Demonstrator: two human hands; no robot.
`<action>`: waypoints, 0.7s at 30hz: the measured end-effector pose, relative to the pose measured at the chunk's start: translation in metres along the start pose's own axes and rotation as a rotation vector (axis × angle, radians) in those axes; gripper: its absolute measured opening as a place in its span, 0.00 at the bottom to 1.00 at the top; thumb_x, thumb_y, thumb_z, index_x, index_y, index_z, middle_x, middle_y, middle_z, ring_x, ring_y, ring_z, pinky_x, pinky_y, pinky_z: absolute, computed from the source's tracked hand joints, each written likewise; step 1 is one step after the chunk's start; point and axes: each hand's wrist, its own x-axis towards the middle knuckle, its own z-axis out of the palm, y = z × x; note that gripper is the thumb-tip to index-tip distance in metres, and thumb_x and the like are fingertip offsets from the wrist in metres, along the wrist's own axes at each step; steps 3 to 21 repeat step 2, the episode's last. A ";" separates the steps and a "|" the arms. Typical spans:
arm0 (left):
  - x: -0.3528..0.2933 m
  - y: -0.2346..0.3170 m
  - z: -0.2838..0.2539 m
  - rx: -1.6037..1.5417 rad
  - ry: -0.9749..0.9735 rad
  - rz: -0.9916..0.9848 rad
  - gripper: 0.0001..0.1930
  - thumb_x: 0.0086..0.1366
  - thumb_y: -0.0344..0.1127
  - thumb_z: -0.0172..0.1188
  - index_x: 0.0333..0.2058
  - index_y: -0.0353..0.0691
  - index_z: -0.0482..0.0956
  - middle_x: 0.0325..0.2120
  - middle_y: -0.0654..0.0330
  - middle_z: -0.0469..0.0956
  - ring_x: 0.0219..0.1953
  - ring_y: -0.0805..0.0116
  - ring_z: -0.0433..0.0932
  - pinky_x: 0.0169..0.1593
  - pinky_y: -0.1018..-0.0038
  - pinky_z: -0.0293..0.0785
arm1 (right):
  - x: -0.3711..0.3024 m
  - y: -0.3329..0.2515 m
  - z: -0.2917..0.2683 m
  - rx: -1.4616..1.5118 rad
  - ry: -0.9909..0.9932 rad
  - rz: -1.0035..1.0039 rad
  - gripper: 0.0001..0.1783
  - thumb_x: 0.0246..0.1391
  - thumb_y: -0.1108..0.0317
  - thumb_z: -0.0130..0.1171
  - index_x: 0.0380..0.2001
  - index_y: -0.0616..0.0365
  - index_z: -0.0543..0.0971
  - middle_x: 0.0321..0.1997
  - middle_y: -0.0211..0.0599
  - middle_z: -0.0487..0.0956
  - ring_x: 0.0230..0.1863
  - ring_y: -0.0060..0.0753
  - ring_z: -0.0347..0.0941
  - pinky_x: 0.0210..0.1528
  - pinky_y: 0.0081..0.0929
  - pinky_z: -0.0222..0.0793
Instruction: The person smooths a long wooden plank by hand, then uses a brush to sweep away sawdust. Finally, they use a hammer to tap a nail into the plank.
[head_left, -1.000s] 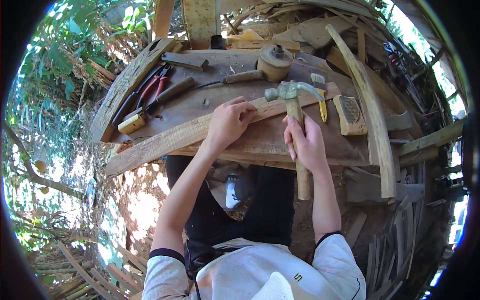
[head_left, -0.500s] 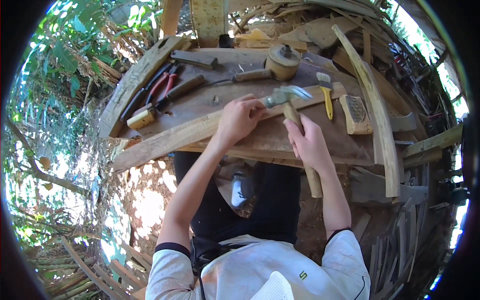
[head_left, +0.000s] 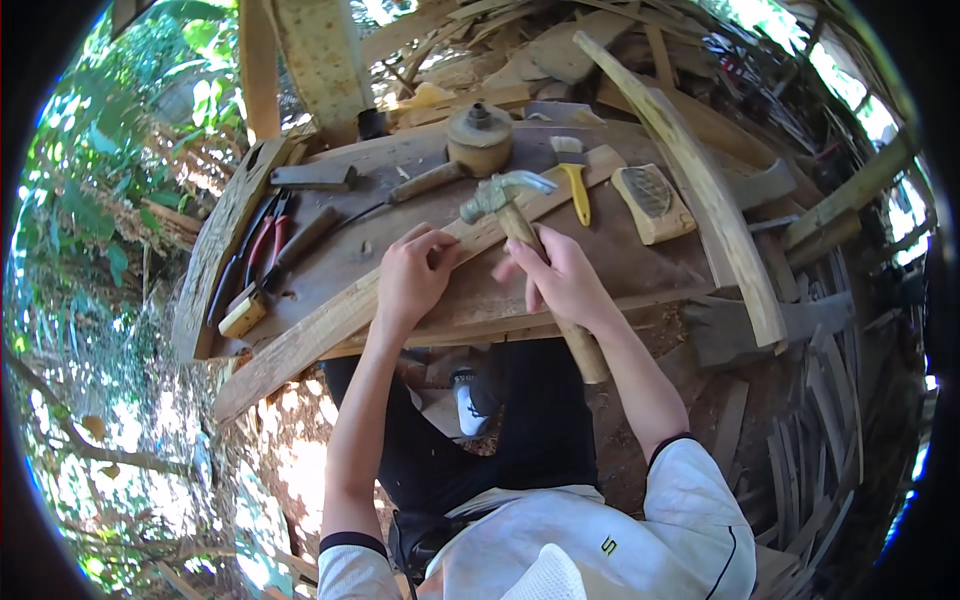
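My right hand (head_left: 560, 275) grips the wooden handle of a claw hammer (head_left: 585, 352), with some fingers blurred and lifted off it. The hammer's metal head is over a long wooden plank (head_left: 310, 345), a little beyond my left fingertips. My left hand (head_left: 412, 278) rests on the plank, thumb and fingers curled together in a pinch. Whatever they may hold is too small to make out. Past the hammer lies a yellow-handled paintbrush (head_left: 578, 190), its bristles pointing away from me.
The workbench (head_left: 640, 270) also carries a wooden block (head_left: 655, 205), a round pot (head_left: 480, 140), a wooden-handled tool (head_left: 428, 185), a grey metal piece (head_left: 313, 177) and red-handled pliers (head_left: 265, 245). A long curved stick (head_left: 690, 170) lies on the right, and scrap wood is piled behind.
The view has turned, shifting the bench and its tools leftward in the picture. The hammer head has moved slightly off from my left fingertips. Some right-hand fingers have loosened from the handle.
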 end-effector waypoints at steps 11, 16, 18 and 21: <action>0.001 -0.002 0.001 0.033 -0.014 0.001 0.06 0.63 0.31 0.70 0.37 0.35 0.87 0.32 0.55 0.83 0.26 0.64 0.81 0.34 0.67 0.76 | 0.010 0.012 -0.003 0.040 0.032 -0.013 0.22 0.74 0.54 0.54 0.52 0.66 0.76 0.41 0.48 0.88 0.16 0.26 0.77 0.19 0.24 0.71; 0.001 -0.002 0.001 0.033 -0.014 0.001 0.06 0.63 0.31 0.70 0.37 0.35 0.87 0.32 0.55 0.83 0.26 0.64 0.81 0.34 0.67 0.76 | 0.010 0.012 -0.003 0.040 0.032 -0.013 0.22 0.74 0.54 0.54 0.52 0.66 0.76 0.41 0.48 0.88 0.16 0.26 0.77 0.19 0.24 0.71; 0.001 -0.002 0.001 0.033 -0.014 0.001 0.06 0.63 0.31 0.70 0.37 0.35 0.87 0.32 0.55 0.83 0.26 0.64 0.81 0.34 0.67 0.76 | 0.010 0.012 -0.003 0.040 0.032 -0.013 0.22 0.74 0.54 0.54 0.52 0.66 0.76 0.41 0.48 0.88 0.16 0.26 0.77 0.19 0.24 0.71; 0.001 -0.002 0.001 0.033 -0.014 0.001 0.06 0.63 0.31 0.70 0.37 0.35 0.87 0.32 0.55 0.83 0.26 0.64 0.81 0.34 0.67 0.76 | 0.010 0.012 -0.003 0.040 0.032 -0.013 0.22 0.74 0.54 0.54 0.52 0.66 0.76 0.41 0.48 0.88 0.16 0.26 0.77 0.19 0.24 0.71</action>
